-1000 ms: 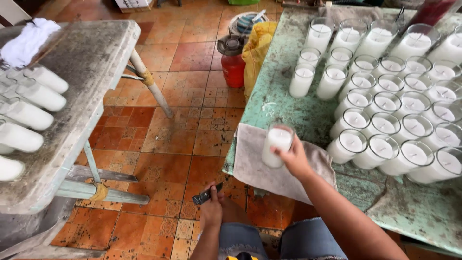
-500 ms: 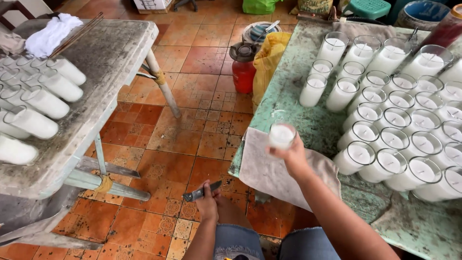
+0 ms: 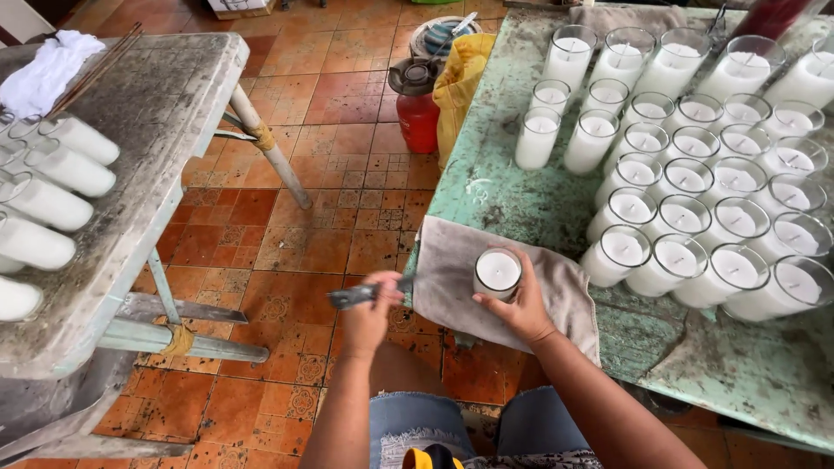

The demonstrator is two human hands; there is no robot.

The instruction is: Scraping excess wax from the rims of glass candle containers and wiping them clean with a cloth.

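Note:
My right hand (image 3: 521, 306) grips a glass candle jar (image 3: 497, 273) filled with white wax, standing on a grey cloth (image 3: 452, 269) that hangs over the near-left edge of a worn green table (image 3: 495, 187). My left hand (image 3: 369, 314) holds a small dark metal tool (image 3: 360, 295) just left of the cloth, above the tiled floor. Several more wax-filled glass jars (image 3: 686, 217) stand in rows on the green table to the right.
A dusty grey table (image 3: 148, 156) at the left carries several white candles lying on their sides (image 3: 52, 195) and a white rag (image 3: 48, 74). A red gas canister (image 3: 417, 108) and a yellow bag (image 3: 460, 82) stand on the orange tiled floor between the tables.
My left hand has risen from low by the floor up to the cloth's edge with the tool. The right hand still holds the jar on the cloth.

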